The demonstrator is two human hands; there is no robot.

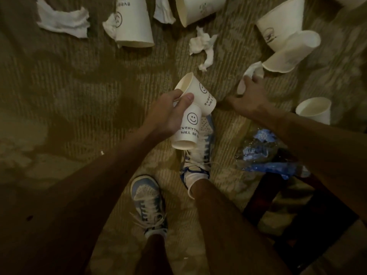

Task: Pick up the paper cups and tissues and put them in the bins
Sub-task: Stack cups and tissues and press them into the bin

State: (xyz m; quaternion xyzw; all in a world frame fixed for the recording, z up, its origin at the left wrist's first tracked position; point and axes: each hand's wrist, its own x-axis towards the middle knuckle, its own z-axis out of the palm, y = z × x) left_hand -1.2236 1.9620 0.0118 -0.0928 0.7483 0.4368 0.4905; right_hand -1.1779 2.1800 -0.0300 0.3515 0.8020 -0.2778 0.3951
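My left hand (168,114) grips two white smiley-print paper cups, an upper cup (198,94) and a lower cup (186,130), above the carpet. My right hand (248,98) reaches down onto a crumpled white tissue (252,73), with its fingers spread over it. Several more paper cups lie on the floor: one at the top left (133,22), one at the top middle (198,8), two at the right (282,22) (288,54), and one upright (314,110). Other tissues lie at the far left (63,18), the top middle (162,10) and the centre (202,44).
A tan patterned carpet (79,86) covers the floor. My two blue-and-white sneakers (149,203) (198,155) stand at the bottom centre. A crumpled blue and clear plastic wrapper (264,155) lies at the right beside dark wooden furniture legs (266,193).
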